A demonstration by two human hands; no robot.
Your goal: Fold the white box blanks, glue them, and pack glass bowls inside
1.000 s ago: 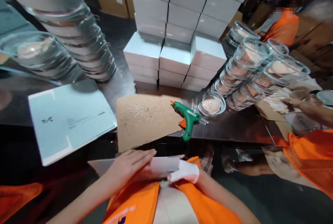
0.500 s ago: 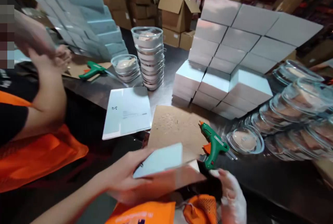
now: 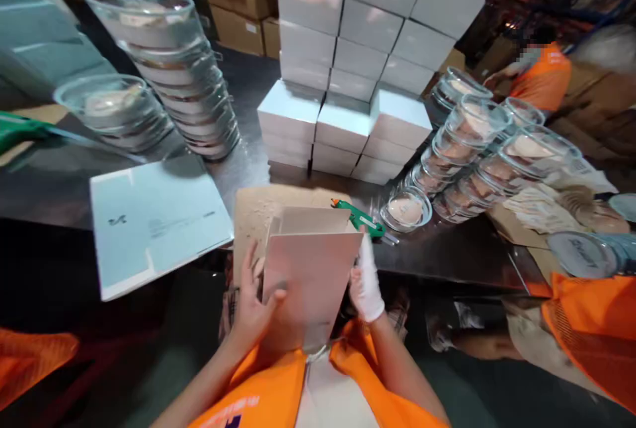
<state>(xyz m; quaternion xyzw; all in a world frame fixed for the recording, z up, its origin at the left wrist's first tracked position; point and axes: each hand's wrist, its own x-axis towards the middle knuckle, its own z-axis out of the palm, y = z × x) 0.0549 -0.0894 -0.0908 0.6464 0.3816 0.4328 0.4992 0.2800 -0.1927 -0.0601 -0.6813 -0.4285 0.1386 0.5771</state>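
Note:
A white cardboard box (image 3: 308,282), tinted pink by shade, stands tilted close to my body, its upper edge toward the table. My left hand (image 3: 256,305) grips its left side, thumb across the front face and fingers behind. On the opposite side my right hand (image 3: 366,282), in a white glove, holds the edge; some of its fingers are hidden. Beyond the box a green glue gun (image 3: 362,219) with an orange tip lies near my right fingers. Under the gun's tip is a brown cardboard sheet (image 3: 251,206) with dried glue on it.
A flat white carton (image 3: 161,222) overhangs the table's front edge at left. White boxes (image 3: 342,116) are stacked behind the cardboard. Clear round containers (image 3: 169,77) rise in a tower at left; more containers (image 3: 467,150) stand at right. Another person (image 3: 541,77) is at the back right.
My view has swung right. The box has been turned more upright, its broad face toward me. My right hand, earlier apart from it, now grips its right side.

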